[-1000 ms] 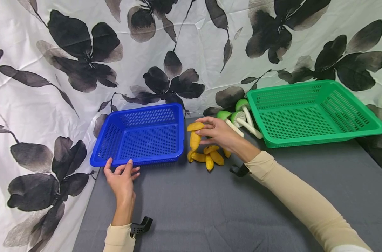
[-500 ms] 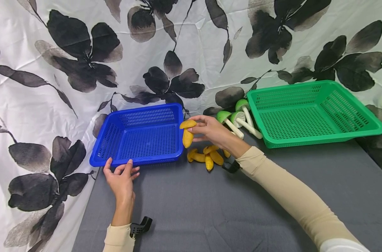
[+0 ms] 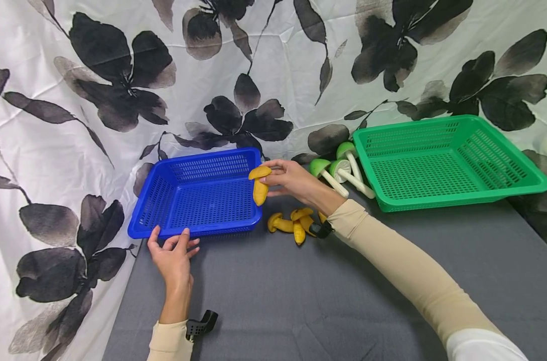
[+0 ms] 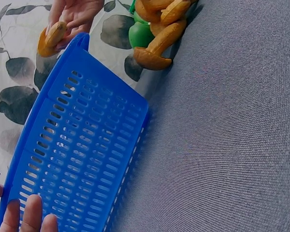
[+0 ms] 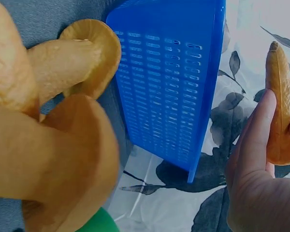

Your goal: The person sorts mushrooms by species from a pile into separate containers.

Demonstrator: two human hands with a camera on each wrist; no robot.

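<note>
My right hand [image 3: 286, 178] pinches a yellow toy mushroom [image 3: 259, 184] by its cap, stem hanging down, just over the right rim of the blue basket [image 3: 201, 193]. The same yellow mushroom [image 5: 280, 116] shows at my fingertips in the right wrist view, and small at the top of the left wrist view as the yellow mushroom [image 4: 52, 37]. My left hand [image 3: 173, 253] rests with straight fingers against the blue basket's front rim [image 4: 43, 203]. A pile of several yellow mushrooms [image 3: 296, 224] lies on the grey table beside the basket.
A green basket [image 3: 445, 159] stands at the back right, with green-capped white-stemmed mushrooms [image 3: 343, 170] against its left side. The grey tabletop [image 3: 327, 301] stretches toward me. A flower-print cloth [image 3: 120, 75] hangs behind and to the left.
My right hand has carried the yellow mushroom leftward, from above the pile to over the blue basket's right rim. The left hand has stayed at the basket's front.
</note>
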